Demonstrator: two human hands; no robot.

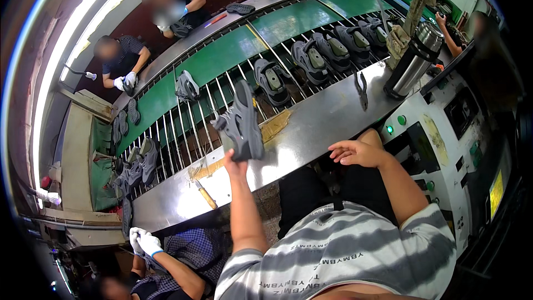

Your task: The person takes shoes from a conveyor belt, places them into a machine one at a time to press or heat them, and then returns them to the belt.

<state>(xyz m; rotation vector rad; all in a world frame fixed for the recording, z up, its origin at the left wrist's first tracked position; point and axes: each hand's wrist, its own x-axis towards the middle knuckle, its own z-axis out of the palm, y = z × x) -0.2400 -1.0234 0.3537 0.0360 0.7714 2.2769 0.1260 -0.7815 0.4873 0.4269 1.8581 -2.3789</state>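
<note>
A dark grey shoe is held up over the near metal ledge, its sole edge toward the right. My left hand grips its lower end from beneath; some of the fingers are hidden behind it. My right hand is empty and hovers by my lap at the ledge's front edge, its fingers loosely spread. Beyond the held shoe, a grey shoe with an olive-green insert lies on the roller conveyor. A wooden-handled tool rests on the ledge near my left forearm.
More shoes line the conveyor at right and left. Pliers and a steel flask occupy the ledge's right part. A control panel flanks my right side. Gloved co-workers work across the line; another sits at my left.
</note>
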